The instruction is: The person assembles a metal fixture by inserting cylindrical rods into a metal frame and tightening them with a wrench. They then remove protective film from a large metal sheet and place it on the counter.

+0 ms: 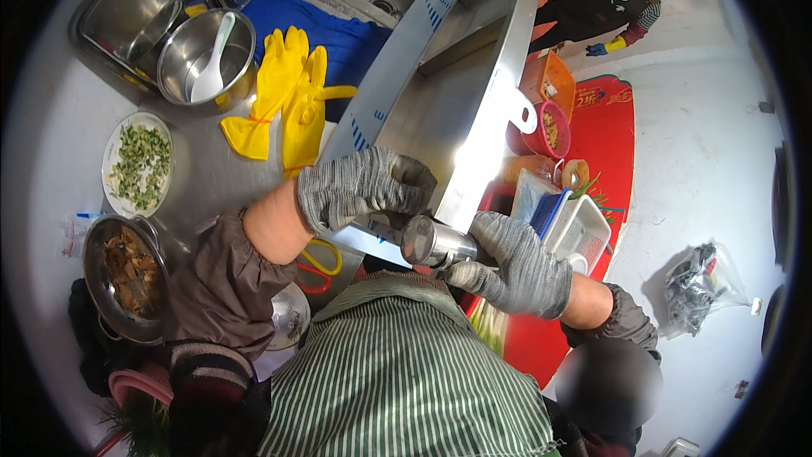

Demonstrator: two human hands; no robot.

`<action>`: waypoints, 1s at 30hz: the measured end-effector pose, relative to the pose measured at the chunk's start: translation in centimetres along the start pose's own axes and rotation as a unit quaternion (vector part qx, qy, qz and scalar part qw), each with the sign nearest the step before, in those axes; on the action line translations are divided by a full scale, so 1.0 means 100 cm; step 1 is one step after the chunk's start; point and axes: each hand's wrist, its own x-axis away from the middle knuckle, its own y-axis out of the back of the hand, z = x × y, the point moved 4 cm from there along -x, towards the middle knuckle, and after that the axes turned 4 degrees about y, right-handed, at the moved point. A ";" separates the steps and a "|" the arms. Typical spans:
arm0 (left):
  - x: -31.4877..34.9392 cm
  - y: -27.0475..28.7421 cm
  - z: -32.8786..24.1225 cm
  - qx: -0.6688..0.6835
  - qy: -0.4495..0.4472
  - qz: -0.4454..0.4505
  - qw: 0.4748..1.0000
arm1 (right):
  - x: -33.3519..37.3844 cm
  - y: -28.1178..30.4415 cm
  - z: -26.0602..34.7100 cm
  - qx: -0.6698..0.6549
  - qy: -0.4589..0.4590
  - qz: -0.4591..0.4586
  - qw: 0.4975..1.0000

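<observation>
Left hand: my left hand (359, 188), in a grey knit glove, is curled over the front rim of the steel counter (474, 131), fingers bent down and gripping the edge.
Right hand: my right hand (516, 262), gloved the same, is closed around a small steel cylinder (430, 242), thumb across its side.
Cylinder: it lies sideways just under the counter edge, its round end facing my left hand, close below it; I can't tell whether the two touch.
On the counter: yellow rubber gloves (286, 97) lie on a blue cloth (338, 34), beside a steel bowl (203, 55) holding a white spoon (211, 63).
Further left: a plate of chopped greens (138, 165) and a pan of cooked food (127, 275).
Floor side: a white basket (579, 233) stands just past my right hand.
</observation>
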 end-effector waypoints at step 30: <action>0.039 -0.043 0.000 -0.046 -0.165 -0.188 0.967 | 0.017 -0.017 0.003 -0.076 0.004 -0.163 0.984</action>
